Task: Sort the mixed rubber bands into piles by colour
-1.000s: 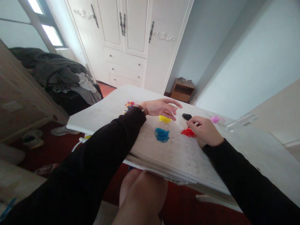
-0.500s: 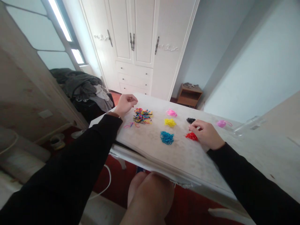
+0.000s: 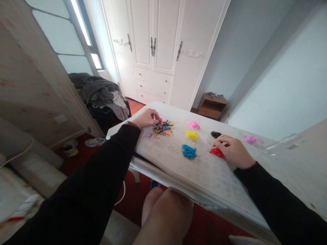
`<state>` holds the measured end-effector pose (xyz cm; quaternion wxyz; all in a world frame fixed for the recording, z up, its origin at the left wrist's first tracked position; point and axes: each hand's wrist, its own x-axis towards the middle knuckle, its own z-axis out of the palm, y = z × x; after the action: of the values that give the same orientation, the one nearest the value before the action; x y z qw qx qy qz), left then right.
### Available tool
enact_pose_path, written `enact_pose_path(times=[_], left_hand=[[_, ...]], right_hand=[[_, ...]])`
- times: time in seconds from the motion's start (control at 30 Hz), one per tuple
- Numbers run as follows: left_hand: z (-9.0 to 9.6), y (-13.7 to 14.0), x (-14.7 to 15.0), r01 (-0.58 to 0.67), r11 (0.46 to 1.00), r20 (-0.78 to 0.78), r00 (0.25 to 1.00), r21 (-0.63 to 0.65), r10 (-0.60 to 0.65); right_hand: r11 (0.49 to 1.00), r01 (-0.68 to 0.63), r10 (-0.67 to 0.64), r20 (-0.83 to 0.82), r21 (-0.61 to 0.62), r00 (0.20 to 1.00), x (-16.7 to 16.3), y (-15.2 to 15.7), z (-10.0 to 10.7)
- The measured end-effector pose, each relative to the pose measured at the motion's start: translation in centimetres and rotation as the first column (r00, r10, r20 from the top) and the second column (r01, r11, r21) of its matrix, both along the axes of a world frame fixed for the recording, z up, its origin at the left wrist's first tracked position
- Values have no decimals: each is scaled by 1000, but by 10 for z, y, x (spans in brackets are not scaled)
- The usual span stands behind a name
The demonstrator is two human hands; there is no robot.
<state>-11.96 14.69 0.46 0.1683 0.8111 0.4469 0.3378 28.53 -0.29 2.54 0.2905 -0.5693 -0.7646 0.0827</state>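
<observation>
My left hand reaches over the far left of a pile of mixed-colour rubber bands. Its fingers are bent in together at the pile's edge, and what they pinch is too small to make out. My right hand is closed, fingertips down, beside a red rubber-band pile, partly covering it. Whether a band is between those fingers is hidden. Just beyond lies a black pile. Between my hands are separate pink, yellow and blue piles.
The white table carries a pink pouch-like item and a clear plastic container at the right. A few loose bands lie near my left wrist. Beyond stand a white wardrobe and a small wooden cabinet.
My left hand has come down and toward me, onto the edge of the mixed pile. My right hand stays by the red pile. The whole view has shifted slightly.
</observation>
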Motion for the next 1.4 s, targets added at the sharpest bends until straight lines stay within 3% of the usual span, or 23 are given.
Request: enact_pose_path(times=[0.47, 0.77, 0.97, 1.4], left_hand=[[7, -7, 6, 17, 1000, 153, 988, 6, -17], [2, -4, 5, 10, 999, 220, 975, 49, -21], [1, -2, 6, 3, 1000, 256, 967, -13, 0], [-2, 1, 5, 16, 1000, 298, 955, -7, -14]], right_hand=[[1000, -18, 17, -22, -8, 1000, -2, -1, -1], [1000, -15, 14, -11, -17, 1000, -5, -2, 1], [999, -32, 32, -15, -3, 999, -5, -2, 0], [999, -31, 31, 8, -17, 999, -6, -3, 2]])
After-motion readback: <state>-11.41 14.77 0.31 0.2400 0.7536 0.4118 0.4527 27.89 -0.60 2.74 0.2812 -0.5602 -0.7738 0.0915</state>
